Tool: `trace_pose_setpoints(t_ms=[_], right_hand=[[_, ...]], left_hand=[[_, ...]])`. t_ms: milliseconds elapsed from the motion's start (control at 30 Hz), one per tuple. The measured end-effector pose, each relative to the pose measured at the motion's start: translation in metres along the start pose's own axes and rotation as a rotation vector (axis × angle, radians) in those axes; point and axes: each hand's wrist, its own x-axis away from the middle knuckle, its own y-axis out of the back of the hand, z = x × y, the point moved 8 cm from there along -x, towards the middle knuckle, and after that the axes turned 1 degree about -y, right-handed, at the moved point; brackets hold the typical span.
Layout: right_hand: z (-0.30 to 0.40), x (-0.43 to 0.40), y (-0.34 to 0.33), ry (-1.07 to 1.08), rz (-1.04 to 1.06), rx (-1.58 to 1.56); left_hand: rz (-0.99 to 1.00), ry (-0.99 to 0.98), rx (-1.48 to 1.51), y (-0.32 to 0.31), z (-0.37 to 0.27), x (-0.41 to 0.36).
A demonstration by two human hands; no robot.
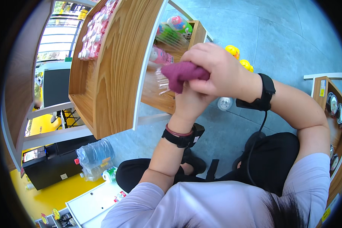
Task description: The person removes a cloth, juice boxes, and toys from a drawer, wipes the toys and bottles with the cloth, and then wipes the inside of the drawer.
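Note:
A purple cloth [185, 74] is bunched in my right hand [222, 69], which is bent around it above the lower wooden shelf bin [159, 103]. My left hand [192, 101] is just beneath, close against the cloth and the right hand. Its fingers are mostly hidden, so whether they hold something cannot be seen. Blurred clear plastic [163, 82] shows beside the cloth. Within the bin, a pink container [161, 55] lies behind the cloth, and colourful character-printed containers [179, 24] are at the far end.
An upper wooden shelf [125, 62] holds pink packets [98, 31]. Yellow duck-like toys [232, 51] and a clear plastic container [225, 103] are past my hands. At right stands another wooden shelf [320, 85] with round containers [333, 104]. A wrapped water jug [95, 151] is lower left.

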Motion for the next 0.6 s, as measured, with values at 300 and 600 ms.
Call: trace_pose_setpoints(t_ms=[300,600], right_hand=[[-0.11,0.035,-0.027,-0.807,0.052,-0.788],[-0.134,0.032,0.0,-0.908,-0.175,-1.212]], left_hand=[[-0.091,0.287,0.325,-0.065,0.054,0.071],[0.047,0.625,0.521,-0.137,0.104,0.109]])
